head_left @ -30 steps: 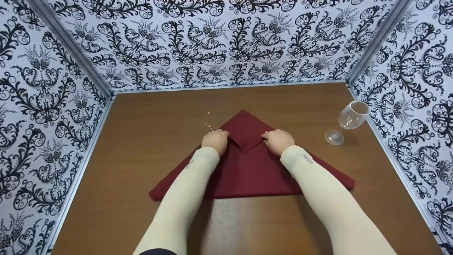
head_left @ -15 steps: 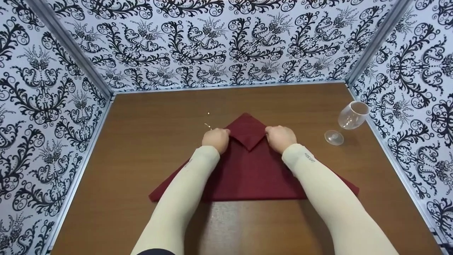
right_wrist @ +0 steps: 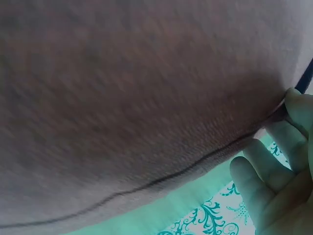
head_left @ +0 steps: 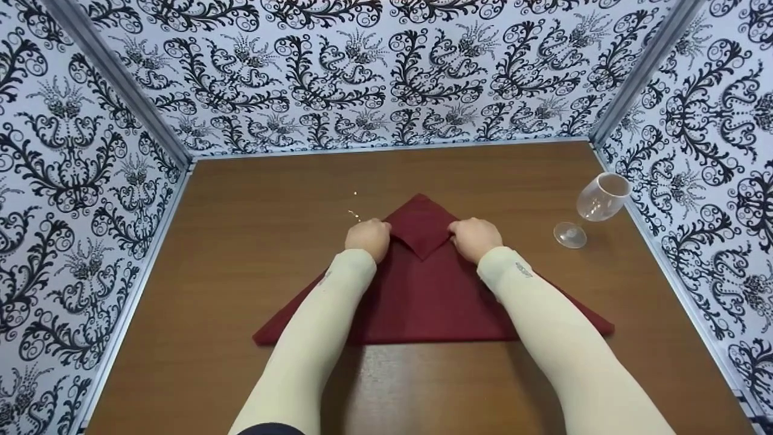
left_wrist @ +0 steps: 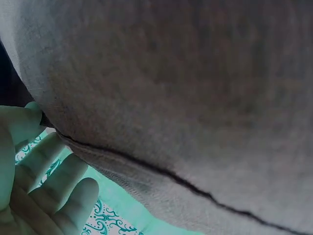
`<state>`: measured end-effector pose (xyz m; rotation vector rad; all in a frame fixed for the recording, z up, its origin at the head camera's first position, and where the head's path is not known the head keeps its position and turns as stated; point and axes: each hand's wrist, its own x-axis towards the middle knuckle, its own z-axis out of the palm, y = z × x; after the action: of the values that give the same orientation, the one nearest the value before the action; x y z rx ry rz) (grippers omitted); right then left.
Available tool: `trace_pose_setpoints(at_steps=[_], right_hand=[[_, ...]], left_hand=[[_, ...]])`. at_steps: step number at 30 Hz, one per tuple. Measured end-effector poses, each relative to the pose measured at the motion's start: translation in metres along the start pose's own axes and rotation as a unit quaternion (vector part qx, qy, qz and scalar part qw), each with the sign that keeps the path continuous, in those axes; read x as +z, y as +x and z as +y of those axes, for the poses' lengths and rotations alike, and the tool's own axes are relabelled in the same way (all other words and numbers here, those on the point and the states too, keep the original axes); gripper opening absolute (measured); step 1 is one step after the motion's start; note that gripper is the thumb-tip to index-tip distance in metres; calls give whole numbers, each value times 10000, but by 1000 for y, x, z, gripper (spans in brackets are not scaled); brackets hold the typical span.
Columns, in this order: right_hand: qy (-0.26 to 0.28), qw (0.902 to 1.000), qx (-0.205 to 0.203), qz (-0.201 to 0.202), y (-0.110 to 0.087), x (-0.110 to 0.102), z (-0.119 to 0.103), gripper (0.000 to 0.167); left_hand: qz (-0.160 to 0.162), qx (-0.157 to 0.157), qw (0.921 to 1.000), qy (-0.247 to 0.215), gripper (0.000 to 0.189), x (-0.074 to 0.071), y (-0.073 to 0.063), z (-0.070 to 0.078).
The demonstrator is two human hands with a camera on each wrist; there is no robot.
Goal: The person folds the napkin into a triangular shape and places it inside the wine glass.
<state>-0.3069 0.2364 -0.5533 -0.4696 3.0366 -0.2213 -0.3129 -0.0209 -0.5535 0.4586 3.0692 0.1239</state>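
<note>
A dark red cloth napkin [head_left: 423, 302] lies on the table as a wide triangle, its far tip folded back toward the person as a small pointed flap [head_left: 423, 229]. My left hand [head_left: 368, 239] pinches the folded edge left of the flap. On the other side, my right hand [head_left: 476, 239] pinches the edge to the flap's right. In the left wrist view the cloth [left_wrist: 171, 98] fills most of the picture, its edge between thumb and forefinger of the left hand [left_wrist: 44, 171]. The right wrist view likewise has the cloth [right_wrist: 137, 107] pinched by the right hand [right_wrist: 279, 171].
A clear wine glass [head_left: 603, 198] stands upright on the wooden table [head_left: 253, 211] at the right. Small light marks [head_left: 355, 214] show on the tabletop beyond the left hand. Patterned black-and-white walls [head_left: 362, 72] enclose the back and both sides.
The flap and the cloth's near edge have shifted slightly toward the person over the last second. The right hand moved a little outward, then back. Both hands keep their pinch; the glass stays put.
</note>
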Motion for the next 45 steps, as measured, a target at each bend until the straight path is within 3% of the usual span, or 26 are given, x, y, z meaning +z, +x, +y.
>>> trace_pose_setpoints(at_steps=[8,15,21,27,32,39,45], right_hand=[[-248,9995,-53,166,-4,-7,-2,17],[48,9992,133,374,1,-8,-4,19],[-50,9998,-101,169,1,-2,-2,21],[-233,9992,-179,266,-1,1,-3,19],[-135,9994,-100,319,-4,-3,-4,22],[335,9975,323,537,0,-10,0,22],[341,9989,252,205,-1,-8,1,21]], left_hand=[[-112,212,9997,-15,23,-5,-1,0],[44,-68,9999,-135,25,-8,4,-4],[-143,-160,9996,-176,28,-6,2,0],[-55,-12,10000,33,28,-5,1,0],[-225,109,9997,-23,29,-8,4,-4],[157,-124,9994,-291,30,-7,12,-4],[-111,-102,9991,-395,27,-4,9,-1]])
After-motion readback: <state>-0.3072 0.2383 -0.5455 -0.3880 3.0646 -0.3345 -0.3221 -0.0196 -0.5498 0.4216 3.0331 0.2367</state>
